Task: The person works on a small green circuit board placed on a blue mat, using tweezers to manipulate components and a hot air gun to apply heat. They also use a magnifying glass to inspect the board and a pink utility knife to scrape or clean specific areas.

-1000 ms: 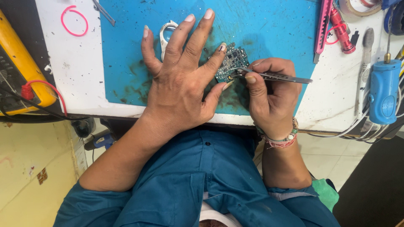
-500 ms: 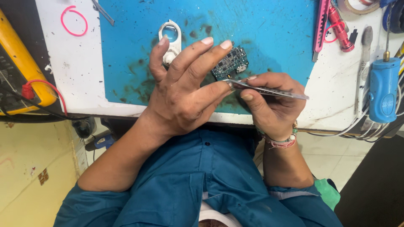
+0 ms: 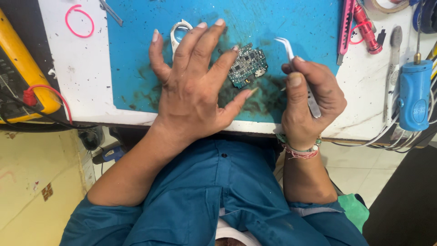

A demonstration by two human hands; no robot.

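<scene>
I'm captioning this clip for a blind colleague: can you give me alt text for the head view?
A person's right hand holds bent-tip metal tweezers lifted off a small circuit board on a blue work mat, while the left hand is spread flat beside the board. A blue handheld tool lies at the right, a yellow meter at the left.

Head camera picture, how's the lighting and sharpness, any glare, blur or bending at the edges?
Head view: light is even and bright, with only soft shadow under the left hand on the blue mat; the circuit board and the tweezers in the right hand look sharp, no motion blur; mild sheen on the mat, no harsh glare; the bench edge bows slightly, suggesting a wide lens.
</scene>
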